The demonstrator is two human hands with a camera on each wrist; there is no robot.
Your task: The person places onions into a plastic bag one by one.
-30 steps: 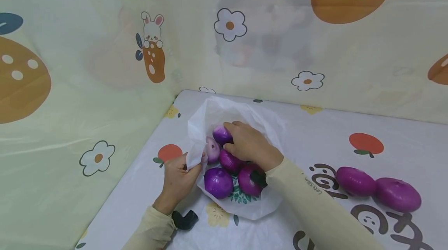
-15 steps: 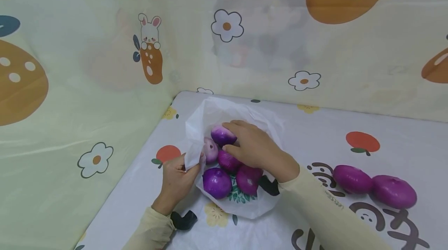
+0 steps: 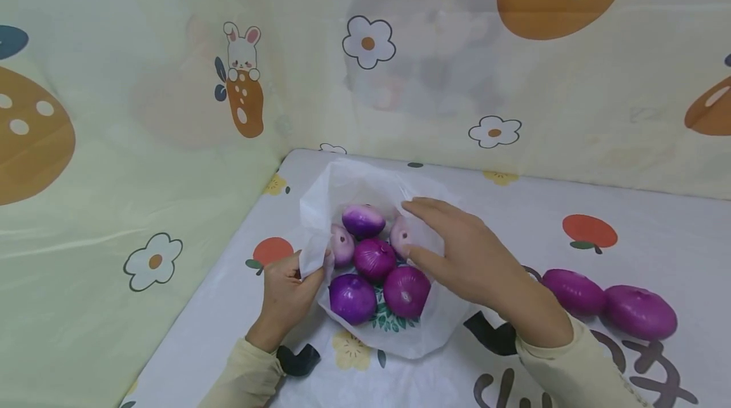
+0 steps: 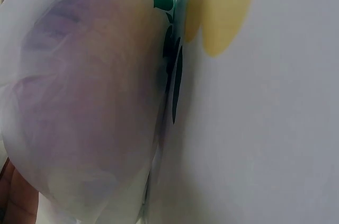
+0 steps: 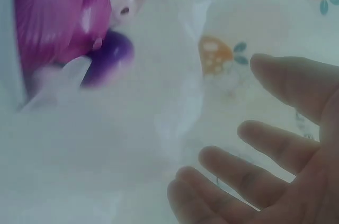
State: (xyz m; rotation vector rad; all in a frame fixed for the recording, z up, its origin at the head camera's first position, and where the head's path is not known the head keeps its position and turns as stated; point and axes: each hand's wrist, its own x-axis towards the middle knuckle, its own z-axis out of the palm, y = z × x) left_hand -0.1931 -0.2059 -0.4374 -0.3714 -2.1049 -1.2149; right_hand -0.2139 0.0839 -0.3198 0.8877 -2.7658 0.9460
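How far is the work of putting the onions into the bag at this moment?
Done: six onions lie inside the white bag. In hand: the left hand pinches the bag's edge; the right hand hovers open, holding nothing. Left: two onions on the table.

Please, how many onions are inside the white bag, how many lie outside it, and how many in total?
Onions in the white bag: 6 (one at the back, one partly hidden)
Onions outside on the table: 2 (one, another)
Total: 8
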